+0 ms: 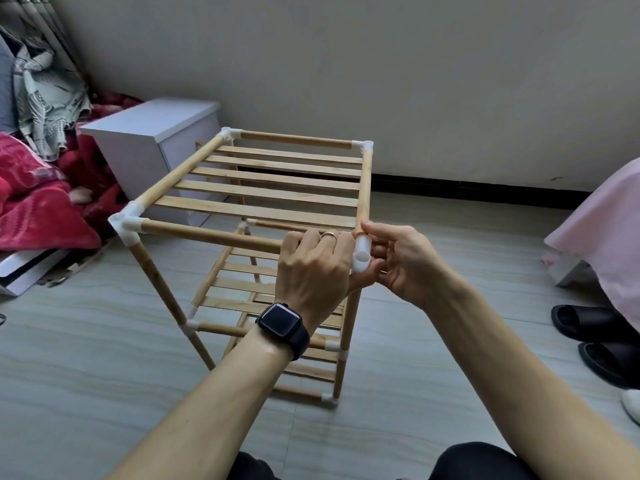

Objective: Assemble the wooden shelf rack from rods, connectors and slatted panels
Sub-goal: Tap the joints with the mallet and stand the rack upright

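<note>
The wooden shelf rack (214, 233) stands on the floor, built of round rods, white plastic connectors and slatted panels. Its top slatted panel (270, 188) sits inside the upper frame, and lower slatted tiers show beneath. At the near right top corner is a white corner connector (362, 252). My left hand (311, 268), with a ring and a black watch on the wrist, is closed over the front top rod's right end beside that connector. My right hand (401, 261) pinches the connector and the right side rod (365, 188) where they meet.
A white cabinet (152, 140) stands behind the rack against the wall. Red bedding (38, 202) is piled at the left. Pink fabric (602, 230) hangs at the right, with black slippers (595, 337) on the floor below it. My dark-trousered knees are at the bottom edge.
</note>
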A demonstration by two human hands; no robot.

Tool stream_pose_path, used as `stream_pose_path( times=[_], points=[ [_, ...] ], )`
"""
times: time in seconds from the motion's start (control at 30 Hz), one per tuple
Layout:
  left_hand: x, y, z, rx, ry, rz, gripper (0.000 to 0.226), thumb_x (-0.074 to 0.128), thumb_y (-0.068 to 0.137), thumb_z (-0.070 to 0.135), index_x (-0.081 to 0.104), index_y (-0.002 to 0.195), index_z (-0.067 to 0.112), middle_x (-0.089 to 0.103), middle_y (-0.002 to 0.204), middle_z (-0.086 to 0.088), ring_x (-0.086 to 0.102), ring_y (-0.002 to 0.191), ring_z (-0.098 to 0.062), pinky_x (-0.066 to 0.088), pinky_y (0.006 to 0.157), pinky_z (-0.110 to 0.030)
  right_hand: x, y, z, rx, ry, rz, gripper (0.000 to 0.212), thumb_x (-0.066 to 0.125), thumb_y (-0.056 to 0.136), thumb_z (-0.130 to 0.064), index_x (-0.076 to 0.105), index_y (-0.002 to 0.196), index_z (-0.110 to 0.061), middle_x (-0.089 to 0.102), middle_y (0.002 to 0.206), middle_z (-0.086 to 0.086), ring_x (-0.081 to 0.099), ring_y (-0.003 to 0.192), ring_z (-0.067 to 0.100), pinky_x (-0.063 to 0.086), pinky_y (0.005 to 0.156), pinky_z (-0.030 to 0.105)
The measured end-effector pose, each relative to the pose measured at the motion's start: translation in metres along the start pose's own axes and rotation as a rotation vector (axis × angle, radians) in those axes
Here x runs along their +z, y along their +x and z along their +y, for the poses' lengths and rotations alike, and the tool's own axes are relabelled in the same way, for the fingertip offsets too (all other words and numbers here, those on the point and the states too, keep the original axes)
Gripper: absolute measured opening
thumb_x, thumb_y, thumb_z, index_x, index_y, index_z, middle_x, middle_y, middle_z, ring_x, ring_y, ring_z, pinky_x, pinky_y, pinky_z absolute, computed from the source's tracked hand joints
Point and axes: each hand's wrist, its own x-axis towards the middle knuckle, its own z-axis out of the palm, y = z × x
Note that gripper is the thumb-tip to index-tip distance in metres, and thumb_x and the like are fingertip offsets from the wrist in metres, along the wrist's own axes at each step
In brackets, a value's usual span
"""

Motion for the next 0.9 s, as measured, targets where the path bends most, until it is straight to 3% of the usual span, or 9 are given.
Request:
stream_pose_path(
  times=[0.2,0.5,0.57,0.67,0.77,0.9],
  points=[
    [-0.001,0.003,0.002,0.004,0.013,-0.021,0.062,0.040,0.097,0.069,0.063,0.077,0.015,0.058,0.061,-0.002,0.051,0.056,-0.024,0.038,0.060,-0.036,-0.001,0.004,0.003,-0.017,0.034,0.030,0.025,0.062,0.099,-0.024,0.073,0.090,-0.004,0.070,0.069,0.005,0.060,0.049,0.012,0.040,0.038,0.016],
    [-0.005,0.007,0.003,-0.021,0.012,-0.093,0.059,0.044,0.095,0.068,0.064,0.079,0.014,0.062,0.063,-0.003,0.054,0.058,-0.025,0.036,0.061,-0.035,0.001,0.006,0.007,-0.042,0.031,0.049,0.027,0.060,0.099,-0.026,0.071,0.089,-0.004,0.067,0.066,0.002,0.058,0.052,0.011,0.043,0.044,0.018],
    [-0.006,0.007,0.003,-0.030,-0.004,-0.095,0.054,0.046,0.096,0.064,0.064,0.081,0.014,0.063,0.064,-0.003,0.055,0.060,-0.025,0.036,0.063,-0.036,-0.002,0.007,0.008,-0.002,0.057,-0.046,0.028,0.061,0.097,-0.031,0.072,0.094,-0.005,0.064,0.075,0.004,0.053,0.066,0.015,0.042,0.060,0.023],
    [-0.005,0.006,-0.001,-0.027,-0.030,-0.092,0.055,0.046,0.095,0.064,0.065,0.083,0.014,0.064,0.065,-0.004,0.056,0.062,-0.026,0.039,0.067,-0.038,-0.013,0.004,0.011,0.025,0.101,-0.266,0.034,0.062,0.096,-0.035,0.072,0.118,-0.010,0.061,0.102,0.011,0.051,0.085,0.020,0.039,0.079,0.032],
    [-0.004,0.004,-0.006,0.001,-0.040,-0.065,0.061,0.040,0.096,0.068,0.063,0.080,0.014,0.063,0.064,-0.005,0.055,0.062,-0.027,0.041,0.066,-0.039,-0.019,0.005,0.022,0.023,0.198,-0.378,0.037,0.060,0.100,-0.031,0.066,0.130,-0.011,0.057,0.116,0.013,0.044,0.088,0.018,0.035,0.082,0.031],
    [-0.002,-0.001,-0.009,0.006,-0.015,-0.007,0.061,0.042,0.096,0.069,0.064,0.080,0.014,0.062,0.064,-0.004,0.055,0.060,-0.026,0.043,0.063,-0.038,-0.013,0.009,0.035,-0.009,0.299,-0.420,0.031,0.057,0.100,-0.032,0.070,0.122,-0.014,0.065,0.106,0.007,0.046,0.088,0.017,0.032,0.077,0.031]
  ],
)
